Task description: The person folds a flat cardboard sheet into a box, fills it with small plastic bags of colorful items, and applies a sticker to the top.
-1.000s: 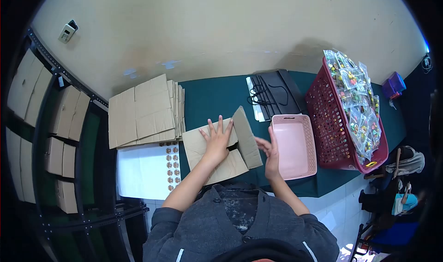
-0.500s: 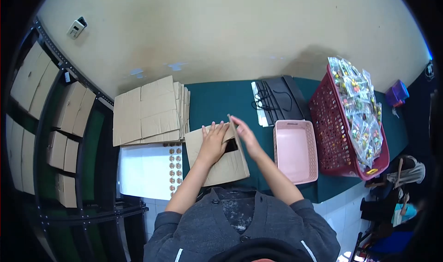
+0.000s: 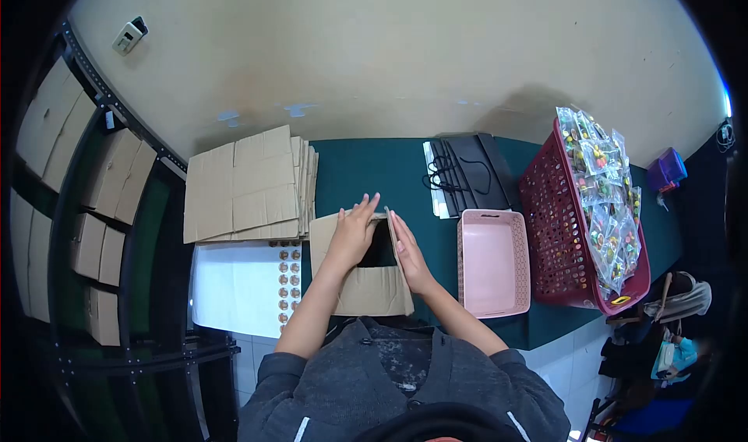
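A brown cardboard box (image 3: 372, 292) stands before me at the table's front edge, with a dark gap showing between its flaps. My left hand (image 3: 354, 238) rests on the left flap, fingers stretched toward the box's far edge. Against the upright right side of the box, my right hand (image 3: 411, 257) presses flat from outside with its fingers extended. Neither hand has its fingers wrapped round anything. The inside of the box is too dark to make out.
Left of the box lie stacked flat cardboard pieces (image 3: 243, 183) and a sheet of round stickers (image 3: 234, 286). To the right are a pink basket (image 3: 494, 263), black bags (image 3: 475, 165) and a maroon basket (image 3: 552, 224) filled with clear packets (image 3: 604, 200). Shelves (image 3: 132, 286) hold boxes.
The gap in the box top has become larger, and the right side stands more upright. My left hand has shifted slightly up; my right hand has moved down along the right side.
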Tool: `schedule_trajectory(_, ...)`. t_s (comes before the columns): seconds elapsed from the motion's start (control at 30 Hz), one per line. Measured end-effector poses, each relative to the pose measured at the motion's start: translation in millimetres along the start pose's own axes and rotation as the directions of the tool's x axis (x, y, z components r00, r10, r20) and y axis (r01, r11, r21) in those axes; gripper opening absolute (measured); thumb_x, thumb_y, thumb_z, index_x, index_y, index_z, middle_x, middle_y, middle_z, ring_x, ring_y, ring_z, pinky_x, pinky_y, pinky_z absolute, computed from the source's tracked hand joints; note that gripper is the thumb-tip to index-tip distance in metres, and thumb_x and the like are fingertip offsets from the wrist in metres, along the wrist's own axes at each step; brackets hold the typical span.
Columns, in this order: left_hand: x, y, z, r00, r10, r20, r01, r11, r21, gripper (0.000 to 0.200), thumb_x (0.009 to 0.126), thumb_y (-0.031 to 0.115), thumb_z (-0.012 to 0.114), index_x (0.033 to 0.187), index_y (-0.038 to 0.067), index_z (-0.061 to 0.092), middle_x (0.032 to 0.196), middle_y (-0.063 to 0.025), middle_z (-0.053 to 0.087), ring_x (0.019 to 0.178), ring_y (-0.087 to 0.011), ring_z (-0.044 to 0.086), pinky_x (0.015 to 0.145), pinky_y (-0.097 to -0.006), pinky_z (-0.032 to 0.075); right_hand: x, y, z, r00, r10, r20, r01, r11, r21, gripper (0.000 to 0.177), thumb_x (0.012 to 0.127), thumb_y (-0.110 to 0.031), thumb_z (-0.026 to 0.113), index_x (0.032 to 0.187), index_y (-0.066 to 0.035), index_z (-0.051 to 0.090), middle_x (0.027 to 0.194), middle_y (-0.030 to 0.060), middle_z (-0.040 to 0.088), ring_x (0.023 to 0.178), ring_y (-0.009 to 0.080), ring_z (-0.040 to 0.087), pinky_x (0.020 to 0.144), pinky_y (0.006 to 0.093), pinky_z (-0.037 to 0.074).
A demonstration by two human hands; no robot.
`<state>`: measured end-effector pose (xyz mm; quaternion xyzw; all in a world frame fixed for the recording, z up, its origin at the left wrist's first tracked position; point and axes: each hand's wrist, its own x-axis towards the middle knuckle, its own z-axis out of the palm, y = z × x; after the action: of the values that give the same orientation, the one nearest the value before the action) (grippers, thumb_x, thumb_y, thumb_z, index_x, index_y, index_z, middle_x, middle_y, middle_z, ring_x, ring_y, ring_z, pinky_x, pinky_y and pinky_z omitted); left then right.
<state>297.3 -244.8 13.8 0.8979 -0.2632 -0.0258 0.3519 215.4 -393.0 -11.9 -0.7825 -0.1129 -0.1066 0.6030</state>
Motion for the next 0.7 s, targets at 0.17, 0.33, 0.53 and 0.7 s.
schedule_trajectory(0.17, 12.2, -11.8, -2.0, 0.996, -0.026, -0.088, 0.021, 0.998, -0.056, 0.049, 0.091, 0.017, 0.046, 0.138, 0.016, 0.035, 0.136, -0.0212, 0.039, 0.123, -0.0423, 0.039, 0.104, -0.0519, 0.027, -9.6, -2.5, 4.4, 0.995, -0.057, 0.085, 0.071, 0.982, -0.178, 0.055, 0.096, -0.029, 0.032, 0.141, 0.0, 0.02, 0.146, 0.0214, 0.021, 0.137, 0.0333, 0.018, 0.11, 0.0402, 0.017)
schedule_trajectory(0.33, 9.7, -14.3, -2.5, 0.998, 0.009, -0.067, -0.016, 0.995, -0.101, 0.048, 0.091, 0.016, 0.047, 0.138, 0.02, 0.036, 0.136, -0.0209, 0.04, 0.124, -0.0422, 0.038, 0.105, -0.0508, 0.026, -9.7, -11.6, -5.9, 0.989, -0.018, 0.149, 0.066, 0.944, -0.324, 0.056, 0.094, -0.031, 0.037, 0.141, -0.003, 0.025, 0.145, 0.0204, 0.024, 0.135, 0.034, 0.023, 0.109, 0.0414, 0.02)
schedule_trajectory(0.53, 3.4, -15.8, -7.2, 0.998, 0.04, -0.057, -0.056, 0.949, -0.31, 0.041, 0.089, 0.013, 0.051, 0.129, 0.021, 0.049, 0.134, -0.0195, 0.043, 0.126, -0.0384, 0.038, 0.106, -0.0458, 0.027, -15.4, -20.1, -6.1, 0.985, -0.032, 0.167, 0.091, 0.929, -0.359, 0.056, 0.092, -0.031, 0.043, 0.139, -0.004, 0.03, 0.144, 0.0197, 0.028, 0.135, 0.0335, 0.024, 0.108, 0.0423, 0.021)
schedule_trajectory(0.7, 3.9, -8.9, -25.2, 0.996, 0.04, 0.076, 0.007, 0.842, -0.54, 0.035, 0.081, 0.002, 0.057, 0.114, 0.011, 0.062, 0.12, -0.0149, 0.057, 0.122, -0.0269, 0.046, 0.107, -0.0343, 0.028, -17.5, -28.4, -12.5, 0.989, -0.071, 0.133, 0.122, 0.897, -0.425, 0.043, 0.09, -0.02, 0.047, 0.129, 0.0, 0.046, 0.143, 0.021, 0.03, 0.134, 0.0339, 0.027, 0.107, 0.0425, 0.024)
